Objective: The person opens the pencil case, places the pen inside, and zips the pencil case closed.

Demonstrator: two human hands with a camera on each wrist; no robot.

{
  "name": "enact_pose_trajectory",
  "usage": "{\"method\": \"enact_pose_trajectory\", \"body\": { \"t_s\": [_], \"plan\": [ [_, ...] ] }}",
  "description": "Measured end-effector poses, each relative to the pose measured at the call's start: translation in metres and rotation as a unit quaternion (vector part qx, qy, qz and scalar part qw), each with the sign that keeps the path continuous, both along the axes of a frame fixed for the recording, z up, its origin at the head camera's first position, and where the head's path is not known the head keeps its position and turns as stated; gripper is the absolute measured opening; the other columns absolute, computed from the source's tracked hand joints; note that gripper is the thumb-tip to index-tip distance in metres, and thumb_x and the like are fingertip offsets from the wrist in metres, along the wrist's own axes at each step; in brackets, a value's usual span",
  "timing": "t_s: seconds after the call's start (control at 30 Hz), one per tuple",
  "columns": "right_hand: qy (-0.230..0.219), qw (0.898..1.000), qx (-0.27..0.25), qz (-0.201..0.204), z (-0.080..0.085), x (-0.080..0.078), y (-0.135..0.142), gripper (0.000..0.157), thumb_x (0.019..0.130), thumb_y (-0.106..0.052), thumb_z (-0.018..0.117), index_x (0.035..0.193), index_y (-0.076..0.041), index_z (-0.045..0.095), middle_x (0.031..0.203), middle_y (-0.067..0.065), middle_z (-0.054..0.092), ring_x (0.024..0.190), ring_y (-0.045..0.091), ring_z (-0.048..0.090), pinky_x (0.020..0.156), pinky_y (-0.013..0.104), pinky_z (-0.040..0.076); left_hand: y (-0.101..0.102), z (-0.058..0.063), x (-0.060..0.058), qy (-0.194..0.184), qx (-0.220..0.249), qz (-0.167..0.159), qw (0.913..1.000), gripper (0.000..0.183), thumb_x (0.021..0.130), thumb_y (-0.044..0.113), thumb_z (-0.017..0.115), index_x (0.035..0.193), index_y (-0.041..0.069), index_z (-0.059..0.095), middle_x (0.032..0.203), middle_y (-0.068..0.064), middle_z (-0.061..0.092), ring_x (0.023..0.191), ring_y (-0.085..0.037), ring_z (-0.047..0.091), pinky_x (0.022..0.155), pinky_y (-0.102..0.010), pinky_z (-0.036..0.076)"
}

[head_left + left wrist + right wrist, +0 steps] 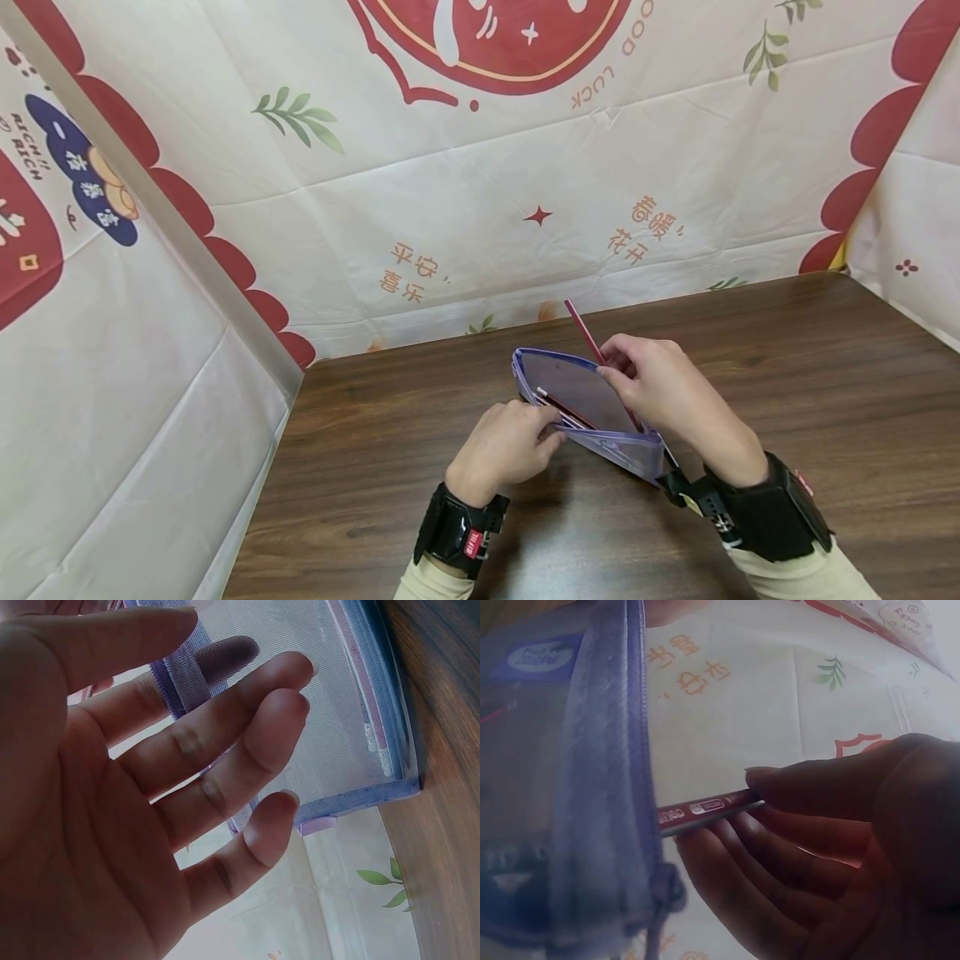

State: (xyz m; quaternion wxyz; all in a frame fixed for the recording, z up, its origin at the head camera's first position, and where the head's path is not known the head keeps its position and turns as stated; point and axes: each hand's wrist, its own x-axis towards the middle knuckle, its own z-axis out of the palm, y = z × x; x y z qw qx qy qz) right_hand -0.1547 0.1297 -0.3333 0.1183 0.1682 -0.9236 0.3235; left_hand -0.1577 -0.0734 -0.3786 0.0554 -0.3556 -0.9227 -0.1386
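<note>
A purple-edged mesh pencil case stands unzipped on the table, its mouth facing up. My left hand holds its near rim; in the left wrist view the index finger shows through the mesh, with the thumb across the purple edge and the other fingers loosely bent outside. Between thumb and fingertips, my right hand pinches a dark red pencil. That pencil slants, its upper end above the case and its lower end inside. More pencils lie in the case along the near side. A zipper pull hangs at the rim.
The case rests on a dark wood-grain table. A white printed cloth rises along the table's back edge, with another cloth panel on the left. Each wrist wears a black strap, the left wrist strap near the table's front.
</note>
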Motion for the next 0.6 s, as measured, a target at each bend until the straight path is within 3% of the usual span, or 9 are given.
{"method": "enact_pose_trajectory", "body": {
  "t_s": [0.6],
  "plan": [
    [-0.038, 0.999, 0.022, 0.016, -0.0076, -0.0031, 0.0001, 0.009, 0.083, -0.004, 0.066, 0.091, 0.000, 0.065, 0.072, 0.008, 0.065, 0.057, 0.014, 0.052, 0.050, 0.030, 0.047, -0.0002, -0.0002, 0.0001, -0.001, 0.002, -0.002, 1.0000, 0.008, 0.088, 0.027, 0.063, 0.086, 0.019, 0.065, 0.059, 0.011, 0.045, 0.048, -0.001, 0.041, 0.043, -0.017, 0.029]
  ]
}}
